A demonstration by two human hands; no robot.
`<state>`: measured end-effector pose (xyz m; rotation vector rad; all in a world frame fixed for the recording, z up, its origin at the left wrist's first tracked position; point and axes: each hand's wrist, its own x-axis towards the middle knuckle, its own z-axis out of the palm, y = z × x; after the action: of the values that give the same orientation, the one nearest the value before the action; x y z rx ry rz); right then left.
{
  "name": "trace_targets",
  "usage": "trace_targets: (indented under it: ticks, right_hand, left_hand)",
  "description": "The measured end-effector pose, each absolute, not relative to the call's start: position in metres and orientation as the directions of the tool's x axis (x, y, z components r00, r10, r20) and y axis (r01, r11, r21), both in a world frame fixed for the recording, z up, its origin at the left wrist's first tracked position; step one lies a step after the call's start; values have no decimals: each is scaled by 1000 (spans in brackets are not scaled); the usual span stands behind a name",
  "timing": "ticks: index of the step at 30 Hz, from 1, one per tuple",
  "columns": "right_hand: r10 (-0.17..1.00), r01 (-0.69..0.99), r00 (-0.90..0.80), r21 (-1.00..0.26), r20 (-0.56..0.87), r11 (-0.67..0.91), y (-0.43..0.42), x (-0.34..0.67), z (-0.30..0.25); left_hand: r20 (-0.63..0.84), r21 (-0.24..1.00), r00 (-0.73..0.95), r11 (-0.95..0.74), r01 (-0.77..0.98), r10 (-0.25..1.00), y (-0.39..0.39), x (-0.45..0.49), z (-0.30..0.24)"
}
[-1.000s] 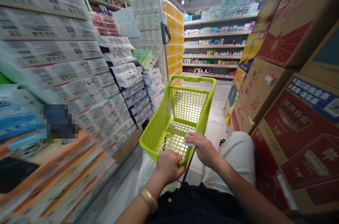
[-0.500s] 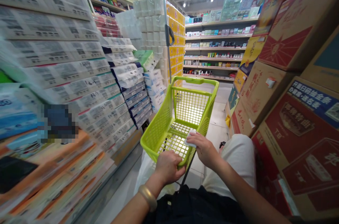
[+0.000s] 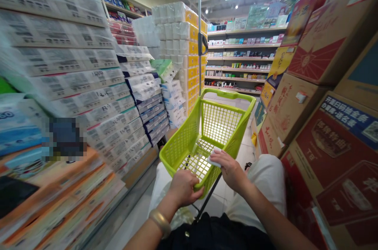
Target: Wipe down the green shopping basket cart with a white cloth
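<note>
A lime-green plastic shopping basket point(image 3: 179, 146) with latticed walls stands tilted in front of me, between my knees. My left hand point(image 3: 186, 188), with a gold bangle at its wrist, is wrapped round the basket's near rim. At the right-hand side rim, my right hand point(image 3: 228, 167) presses a folded white cloth point(image 3: 215, 158) against the basket, fingers curved over it. Through the lattice floor of the basket, light tiles show. A thin metal pole with a dark handle point(image 3: 202, 44) rises behind the basket's far left corner.
On the left, wrapped paper packs point(image 3: 73, 61) are stacked high, with orange packs point(image 3: 97, 187) lower down. Cardboard cartons point(image 3: 310, 108) wall in the right side. White tissue bundles point(image 3: 174, 33) and stocked shelves point(image 3: 239, 59) stand further back.
The basket's far end has swung to the right and slightly down in view. My left hand keeps hold of the near rim; my right hand and the cloth have shifted slightly right.
</note>
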<state>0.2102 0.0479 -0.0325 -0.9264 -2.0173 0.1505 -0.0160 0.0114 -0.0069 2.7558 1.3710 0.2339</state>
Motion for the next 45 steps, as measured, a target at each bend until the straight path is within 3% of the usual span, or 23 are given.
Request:
trace_targets:
  ticks: [6, 13, 20, 25, 31, 36, 42, 45]
  right_hand:
    - [684, 606, -220, -452, 696, 655, 58, 218, -27]
    - [647, 534, -364, -419, 670, 734, 41, 199, -32]
    - [673, 589, -256, -440, 694, 678, 56, 196, -28]
    - [635, 514, -407, -410, 656, 753, 46, 172, -28]
    - [689, 630, -257, -423, 678, 651, 60, 193, -22]
    - [646, 560, -396, -386, 653, 733, 53, 183, -26]
    - [688, 632, -224, -434, 690, 642, 59, 190, -27]
    - [660, 604, -305, -396, 686, 691, 55, 183, -28]
  left_hand:
    - [50, 109, 587, -588, 801, 808, 12, -21, -4]
    - [56, 113, 586, -588, 801, 809, 15, -29, -6]
    - [50, 99, 515, -518, 850, 855, 18, -43, 1]
    - [-34, 162, 385, -375, 913, 922, 17, -37, 18]
    - [-37, 303, 287, -263, 916, 957, 18, 2, 24]
    - [-94, 271, 208, -176, 946, 974, 23, 16, 13]
    - [-75, 261, 225, -199, 944, 971, 26, 12, 5]
    - [-73, 261, 234, -208, 943, 969, 28, 10, 6]
